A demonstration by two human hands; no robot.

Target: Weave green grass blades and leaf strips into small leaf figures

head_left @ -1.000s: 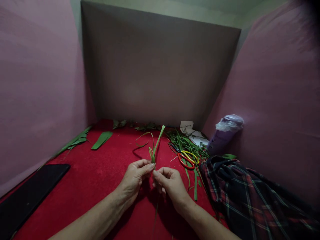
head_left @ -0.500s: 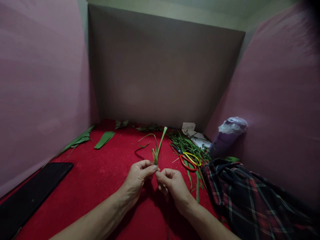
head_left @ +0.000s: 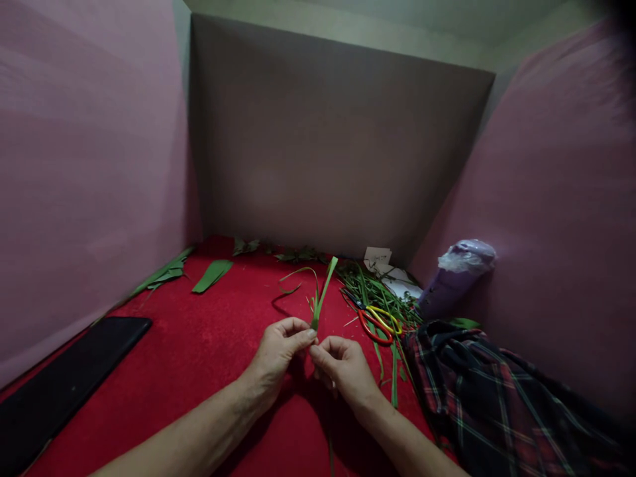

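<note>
A small bunch of green grass blades (head_left: 320,301) stands up from the fingertips of my left hand (head_left: 281,348), which pinches it at its base. One blade points up and to the right, while a thinner one curls over to the left. My right hand (head_left: 342,368) is closed in a pinch close against the left fingertips, just below the bunch. What lies between its thumb and finger is too small to make out. A thin strand (head_left: 331,450) hangs below the right hand.
Scissors (head_left: 377,324) with red and yellow handles lie on a heap of cut grass (head_left: 368,285) at right. Plaid cloth (head_left: 497,391) and a purple plastic-topped object (head_left: 450,285) are beyond. A leaf piece (head_left: 212,275) and black slab (head_left: 74,377) lie left on red cloth (head_left: 199,351).
The whole view has shifted slightly, so things appear a little further right. Both hands keep the same pinch around the base of the grass bunch.
</note>
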